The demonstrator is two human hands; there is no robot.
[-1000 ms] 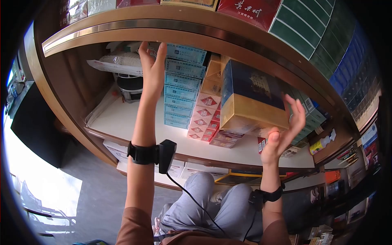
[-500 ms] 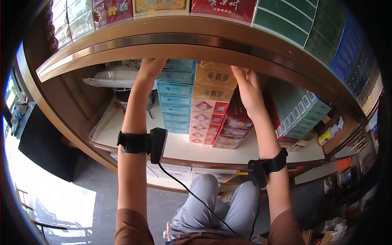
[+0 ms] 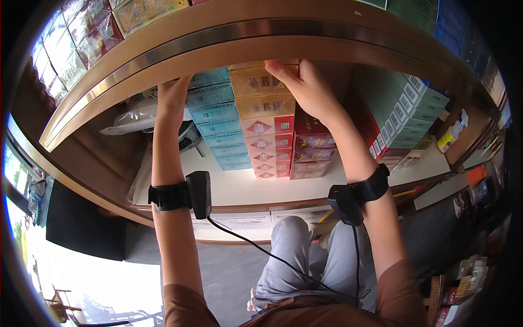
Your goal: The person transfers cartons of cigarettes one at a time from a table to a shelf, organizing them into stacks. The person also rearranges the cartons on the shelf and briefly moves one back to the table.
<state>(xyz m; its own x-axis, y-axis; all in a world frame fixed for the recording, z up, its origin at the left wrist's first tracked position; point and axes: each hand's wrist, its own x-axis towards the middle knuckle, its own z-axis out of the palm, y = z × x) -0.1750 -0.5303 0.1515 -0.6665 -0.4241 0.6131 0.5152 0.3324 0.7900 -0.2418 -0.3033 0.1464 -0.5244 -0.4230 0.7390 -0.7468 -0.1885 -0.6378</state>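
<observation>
My left hand reaches under the shelf edge beside a stack of light-blue cigarette cartons; its fingers are hidden. My right hand is at the upper right corner of a gold cigarette carton, thumb across its front and the other fingers mostly hidden behind the edge. Under the gold cartons lie several red-and-white patterned cartons. A stack of dark red cartons stands right beside them, below my right wrist.
A curved wooden shelf edge runs above both hands, with wrapped cartons on top. Right of my arm are grey-green cartons and a spray bottle. A plastic bag lies at the left. A black cable links the wrist straps.
My view has shifted, and the cartons appear further left. My right thumb has moved from the gold carton's right side onto its front. My left hand stays by the light-blue stack.
</observation>
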